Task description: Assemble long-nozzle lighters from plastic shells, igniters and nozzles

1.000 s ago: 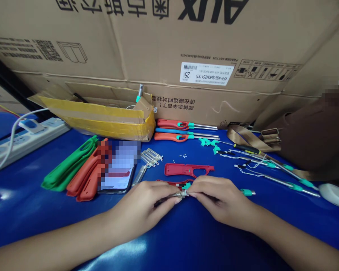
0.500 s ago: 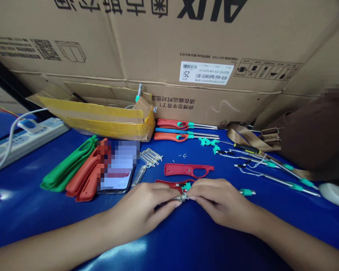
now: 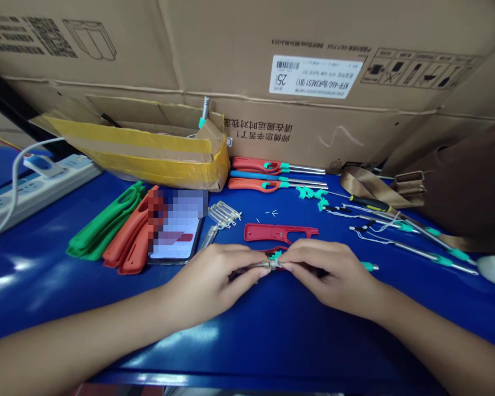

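My left hand (image 3: 225, 278) is closed in a pinch around a small clear lighter fuel tank (image 3: 271, 264), held level with its fitting end toward the right. At that end the thumb and fingertips of my right hand (image 3: 334, 275) pinch together on the fitting. Just behind my fingers lies a red lighter shell half with a teal trigger (image 3: 276, 255) in it, mostly covered by my hands. A teal-collared metal tube (image 3: 370, 267) sticks out past my right hand. The matching red shell half (image 3: 266, 232) lies hollow side up further back.
Several clear fuel tanks (image 3: 225, 213) lie beside a phone (image 3: 179, 236). Green (image 3: 107, 223) and red-orange shells (image 3: 126, 247) are at left. Finished-looking lighters (image 3: 256, 184), teal triggers (image 3: 309, 192), a screwdriver (image 3: 369, 203) and wired metal tubes (image 3: 421, 253) lie behind and right. A taped carton (image 3: 148, 159) stands at back.
The view has tilted down, showing the table's front edge. Both hands stay together at the fuel tank, which now sits more level, with my right fingertips against its end.
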The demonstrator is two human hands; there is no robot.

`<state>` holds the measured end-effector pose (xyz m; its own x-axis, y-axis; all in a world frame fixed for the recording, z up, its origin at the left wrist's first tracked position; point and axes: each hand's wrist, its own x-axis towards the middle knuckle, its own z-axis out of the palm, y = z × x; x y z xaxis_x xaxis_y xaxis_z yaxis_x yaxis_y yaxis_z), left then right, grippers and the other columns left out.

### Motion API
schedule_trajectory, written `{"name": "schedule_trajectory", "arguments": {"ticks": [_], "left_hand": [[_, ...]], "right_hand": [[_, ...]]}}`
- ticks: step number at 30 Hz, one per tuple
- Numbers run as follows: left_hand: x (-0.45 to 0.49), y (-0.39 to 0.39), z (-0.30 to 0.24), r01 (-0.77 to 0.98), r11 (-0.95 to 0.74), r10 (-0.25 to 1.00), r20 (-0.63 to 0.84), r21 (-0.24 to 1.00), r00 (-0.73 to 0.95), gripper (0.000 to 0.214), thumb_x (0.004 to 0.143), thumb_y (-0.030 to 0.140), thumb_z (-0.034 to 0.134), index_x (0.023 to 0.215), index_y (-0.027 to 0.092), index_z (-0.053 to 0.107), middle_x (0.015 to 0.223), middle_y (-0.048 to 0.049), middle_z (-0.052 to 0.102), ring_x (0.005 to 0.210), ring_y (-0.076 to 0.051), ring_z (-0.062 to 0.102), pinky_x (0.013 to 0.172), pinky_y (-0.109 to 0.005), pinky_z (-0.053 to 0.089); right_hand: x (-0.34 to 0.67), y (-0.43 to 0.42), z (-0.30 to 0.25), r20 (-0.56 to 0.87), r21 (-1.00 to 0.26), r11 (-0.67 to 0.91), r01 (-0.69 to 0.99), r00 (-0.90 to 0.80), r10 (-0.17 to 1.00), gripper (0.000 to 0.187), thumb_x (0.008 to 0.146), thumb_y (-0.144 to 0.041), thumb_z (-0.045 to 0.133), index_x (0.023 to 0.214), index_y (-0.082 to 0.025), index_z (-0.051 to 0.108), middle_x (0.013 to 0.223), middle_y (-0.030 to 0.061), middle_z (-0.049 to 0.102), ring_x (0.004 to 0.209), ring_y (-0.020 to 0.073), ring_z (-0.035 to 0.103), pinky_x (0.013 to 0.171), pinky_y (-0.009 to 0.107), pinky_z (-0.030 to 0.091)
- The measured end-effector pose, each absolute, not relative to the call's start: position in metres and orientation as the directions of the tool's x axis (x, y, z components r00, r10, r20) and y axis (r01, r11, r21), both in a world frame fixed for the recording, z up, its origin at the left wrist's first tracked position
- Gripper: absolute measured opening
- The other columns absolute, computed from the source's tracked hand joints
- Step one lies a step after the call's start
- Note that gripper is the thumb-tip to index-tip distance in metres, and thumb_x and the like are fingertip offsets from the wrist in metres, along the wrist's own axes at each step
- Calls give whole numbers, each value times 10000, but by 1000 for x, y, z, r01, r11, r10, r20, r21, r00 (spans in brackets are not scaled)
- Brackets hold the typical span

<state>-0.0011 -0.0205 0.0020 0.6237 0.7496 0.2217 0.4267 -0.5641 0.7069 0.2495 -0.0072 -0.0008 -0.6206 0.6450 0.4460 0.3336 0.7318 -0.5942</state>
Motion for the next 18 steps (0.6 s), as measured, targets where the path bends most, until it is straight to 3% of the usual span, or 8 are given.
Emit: {"name": "schedule_trajectory", "arguments": {"ticks": [4, 10, 18], "left_hand": [[-1, -20, 1, 429, -557, 757, 223, 712, 614, 214, 1030, 267, 566, 1165, 238, 730, 1112, -6, 780, 972, -152, 730, 840, -236, 553], [0, -19, 1, 398, -559, 739, 219, 728, 637, 221, 1026, 263, 569, 1167, 212, 732, 1091, -29, 785, 961, -167, 735, 843, -250, 566], [0, -20, 5, 386, -562, 700, 173, 731, 693, 229, 1041, 247, 535, 1161, 200, 724, 1093, -26, 774, 975, -163, 722, 878, -257, 544]], "right_hand": [[251, -8, 1, 429, -612, 712, 346, -611, 666, 161, 967, -123, 609, 1026, -208, 732, 880, 30, 757, 754, 123, 695, 687, 227, 565], [249, -9, 2, 438, -607, 732, 310, -638, 633, 184, 968, -93, 589, 1020, -209, 722, 917, 34, 781, 828, 137, 726, 751, 243, 591], [252, -8, -1, 425, -530, 788, 313, -706, 566, 171, 977, -90, 576, 1038, -190, 702, 950, 33, 782, 860, 134, 721, 766, 234, 565]]}}
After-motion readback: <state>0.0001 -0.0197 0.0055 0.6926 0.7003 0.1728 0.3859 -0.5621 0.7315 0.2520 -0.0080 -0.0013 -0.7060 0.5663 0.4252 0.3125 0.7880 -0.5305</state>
